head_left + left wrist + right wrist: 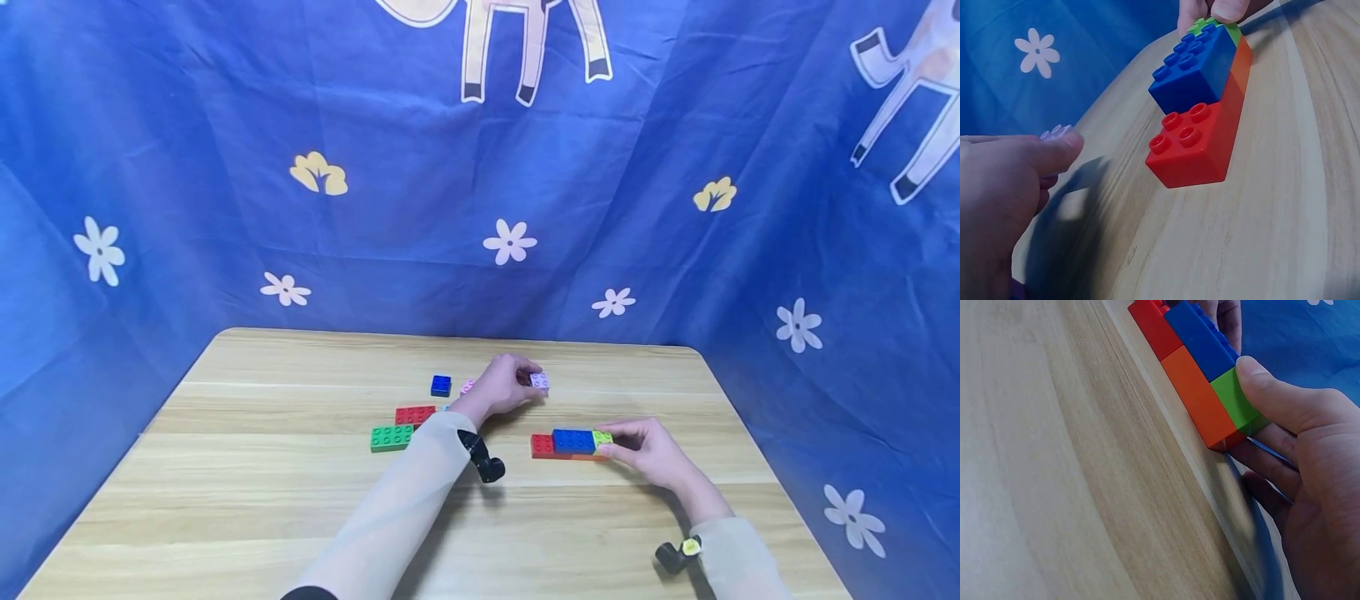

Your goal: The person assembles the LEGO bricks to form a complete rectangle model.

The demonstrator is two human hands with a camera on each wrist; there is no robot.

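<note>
My left hand (504, 385) pinches a small lavender brick (539, 382) between thumb and fingers, studs up, toward the back of the table. In the left wrist view the thumb covers most of that brick (1057, 132). My right hand (651, 450) grips the right end of a built row of bricks, thumb on the near side of a lime green brick (1235, 400). That row has a red brick (542, 447) and an orange brick (1200, 394) below, with a blue brick (573, 441) and the lime green one on top.
Left of the left forearm lie a green brick (392, 438), a red brick (415, 415) and a small dark blue brick (441, 385). A pink brick (468, 386) shows partly behind the left wrist. Blue curtains (420, 275) hang behind and beside the wooden table (225, 500).
</note>
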